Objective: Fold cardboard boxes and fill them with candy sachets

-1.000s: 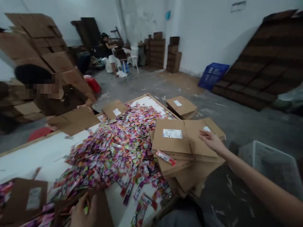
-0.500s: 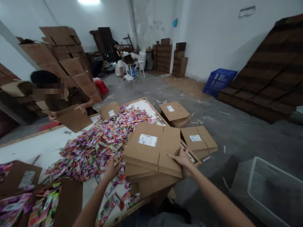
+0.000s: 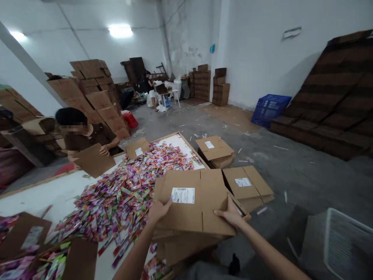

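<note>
A flattened cardboard box (image 3: 186, 182) with a white label lies on top of a stack of folded cartons at the table's near right edge. My left hand (image 3: 159, 212) grips its left edge, the thumb on the top near the label. On the right edge, my right hand (image 3: 230, 214) has its thumb on top and fingers at the side. Left of the stack, a large heap of small colourful packets (image 3: 116, 194) covers part of the white table (image 3: 43, 190).
Two carton stacks (image 3: 214, 147) (image 3: 247, 182) stand beyond the table's right edge. A grey crate (image 3: 326, 241) is at the lower right. Across the table, a person (image 3: 90, 136) holds a cardboard sheet. Open boxes of packets (image 3: 80, 258) sit at the lower left.
My left hand has moved from beside the stack onto the top box's left edge. The box sits lower in view and is turned slightly. The whole view has tilted up.
</note>
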Available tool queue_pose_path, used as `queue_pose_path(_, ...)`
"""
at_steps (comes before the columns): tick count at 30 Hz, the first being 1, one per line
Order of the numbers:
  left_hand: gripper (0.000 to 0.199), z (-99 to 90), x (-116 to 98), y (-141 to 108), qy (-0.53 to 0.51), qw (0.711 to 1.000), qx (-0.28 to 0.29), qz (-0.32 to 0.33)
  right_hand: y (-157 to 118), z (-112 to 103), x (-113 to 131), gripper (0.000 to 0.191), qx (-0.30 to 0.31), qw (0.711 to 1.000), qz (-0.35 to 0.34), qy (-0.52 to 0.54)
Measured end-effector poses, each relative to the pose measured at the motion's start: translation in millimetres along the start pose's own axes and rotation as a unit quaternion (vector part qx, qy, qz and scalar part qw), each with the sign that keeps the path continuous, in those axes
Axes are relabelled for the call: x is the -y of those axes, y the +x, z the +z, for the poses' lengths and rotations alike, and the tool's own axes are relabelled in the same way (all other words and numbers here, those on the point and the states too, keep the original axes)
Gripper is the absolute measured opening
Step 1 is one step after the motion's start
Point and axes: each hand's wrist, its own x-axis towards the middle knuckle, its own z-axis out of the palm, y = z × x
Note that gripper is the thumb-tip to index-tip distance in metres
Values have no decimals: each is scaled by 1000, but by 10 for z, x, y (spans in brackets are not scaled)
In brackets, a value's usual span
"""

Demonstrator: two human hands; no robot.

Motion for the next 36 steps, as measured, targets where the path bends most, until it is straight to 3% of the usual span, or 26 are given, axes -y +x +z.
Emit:
queue_pose_path(2, 77, -6, 132, -231, -21, 1000, 6, -7, -10, -53, -78, 82, 23, 999, 11, 28)
queue_pose_path(6, 75, 11, 221, -479, -87, 991, -60, -85, 8, -139, -36, 72, 10, 998, 49, 29)
queue_pose_path(8, 62, -8, 198, -521, -179, 975, -99, -88, 26, -249, 95, 64, -12, 998, 50, 45)
queue_pose_path(10, 53, -119, 151, -553, -308, 939, -141, -53, 39, -430, 301, 56, -33, 995, 41, 81)
queue_pose_path(12, 50, -352, 66, -591, -425, 884, -193, -6, 50, -638, 576, 50, -46, 990, 18, 131)
queue_pose_path(15, 47, -863, -154, -647, -524, 807, -253, 95, 93, -859, 1059, 49, -70, 971, -73, 217)
queue_pose_path(18, 40, -1359, -387, -708, -597, 723, -306, 162, 198, -879, 1487, 53, -114, 937, -156, 289)
queue_pose_path(20, 34, -1590, -459, -768, -630, 702, -290, 161, 284, -820, 1682, 54, -168, 918, -167, 319)
queue_pose_path(23, 27, -1762, -408, -876, -635, 738, -141, 178, 366, -735, 1831, 55, -233, 901, -158, 332)
queue_pose_path(25, 20, -1783, -332, -935, -615, 767, -76, 165, 354, -717, 1865, 57, -208, 907, -165, 325)
queue_pose_path(28, 34, -1735, -288, -980, -591, 787, -111, 136, 246, -742, 1899, 57, -78, 927, -180, 318)
queue_pose_path(32, 44, -1677, -406, -1010, -488, 827, -168, 223, 143, -768, 1961, 62, 164, 911, -172, 336)
queue_pose_path(34, 50, -1704, -487, -1058, -378, 876, -153, 258, 187, -752, 1942, 68, 216, 899, -151, 349)
queue_pose_path(36, 57, -1748, -567, -1144, -198, 934, -118, 272, 281, -713, 1868, 76, 217, 909, -130, 332)
